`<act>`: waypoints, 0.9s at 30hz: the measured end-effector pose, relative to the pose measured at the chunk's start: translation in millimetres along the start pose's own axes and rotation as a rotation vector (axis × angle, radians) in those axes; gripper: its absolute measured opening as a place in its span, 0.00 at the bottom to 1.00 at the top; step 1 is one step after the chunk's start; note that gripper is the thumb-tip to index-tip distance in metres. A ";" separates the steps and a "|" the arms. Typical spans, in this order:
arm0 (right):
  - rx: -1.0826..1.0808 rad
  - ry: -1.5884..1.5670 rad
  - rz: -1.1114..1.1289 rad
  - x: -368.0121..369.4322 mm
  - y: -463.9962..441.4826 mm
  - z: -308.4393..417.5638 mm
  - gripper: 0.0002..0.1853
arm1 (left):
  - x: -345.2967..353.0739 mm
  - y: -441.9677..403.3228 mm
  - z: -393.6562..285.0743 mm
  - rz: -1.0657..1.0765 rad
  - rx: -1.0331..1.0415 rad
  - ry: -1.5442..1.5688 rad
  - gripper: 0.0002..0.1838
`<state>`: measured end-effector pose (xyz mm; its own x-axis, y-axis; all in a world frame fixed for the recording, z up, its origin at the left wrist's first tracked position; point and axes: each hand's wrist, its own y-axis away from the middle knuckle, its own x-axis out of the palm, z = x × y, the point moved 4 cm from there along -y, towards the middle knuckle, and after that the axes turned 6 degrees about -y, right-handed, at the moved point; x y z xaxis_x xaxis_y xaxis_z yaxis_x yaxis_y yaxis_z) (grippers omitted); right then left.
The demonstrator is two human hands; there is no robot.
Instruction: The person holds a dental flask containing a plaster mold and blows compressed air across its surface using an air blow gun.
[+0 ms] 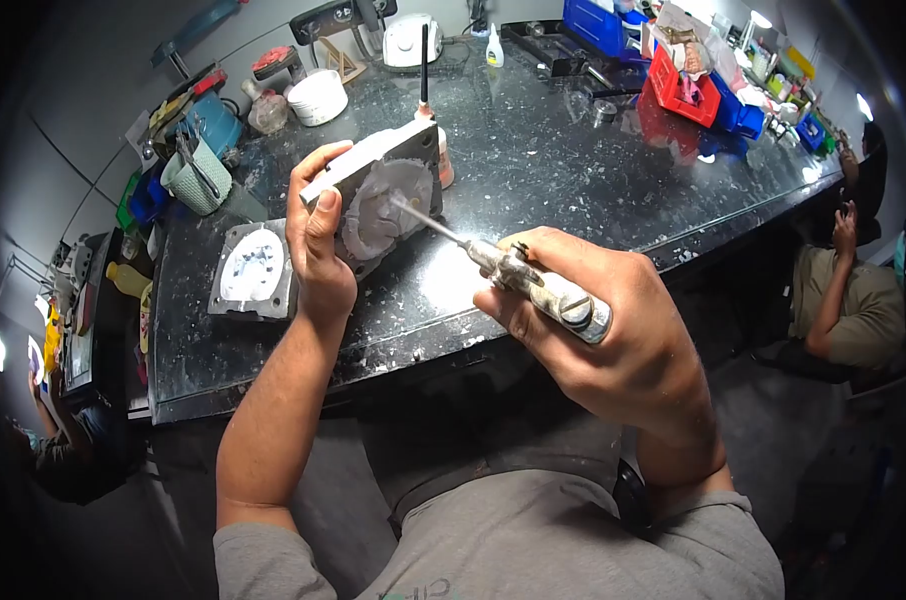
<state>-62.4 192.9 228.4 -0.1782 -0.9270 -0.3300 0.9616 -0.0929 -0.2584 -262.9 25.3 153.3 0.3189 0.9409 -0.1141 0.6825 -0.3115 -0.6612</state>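
Observation:
My left hand grips a dental flask half by its edge, tilted up above the table. Pale plaster with an arch-shaped hollow fills its inner face. In my right hand is a metal blow gun, fingers wrapped round its body. Its long thin nozzle points at the hollow, with the tip at or very near the plaster; contact cannot be made out. Left of my left wrist, the other flask half lies flat on the table, its white plaster facing up.
The black speckled table carries a white tub, a mesh basket of tools, a small white bottle and a red bin. A bottle stands partly hidden behind the held flask half. Other people sit at both sides.

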 end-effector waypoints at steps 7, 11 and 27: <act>-0.042 0.015 -0.016 0.3 -0.7 0.9 0.05 | -0.3 1.7 -2.1 -0.012 0.013 -0.015 0.33; -0.130 0.028 -0.011 2.5 -1.2 3.4 0.06 | 0.5 2.1 -4.3 -0.015 0.003 -0.033 0.34; -0.084 0.019 -0.016 2.5 -0.8 -1.1 0.07 | 1.5 0.9 2.9 0.002 -0.053 0.041 0.31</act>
<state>-63.9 191.1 226.8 -0.1984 -0.9187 -0.3416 0.9376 -0.0764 -0.3391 -263.7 26.9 150.3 0.3457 0.9345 -0.0843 0.7155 -0.3207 -0.6207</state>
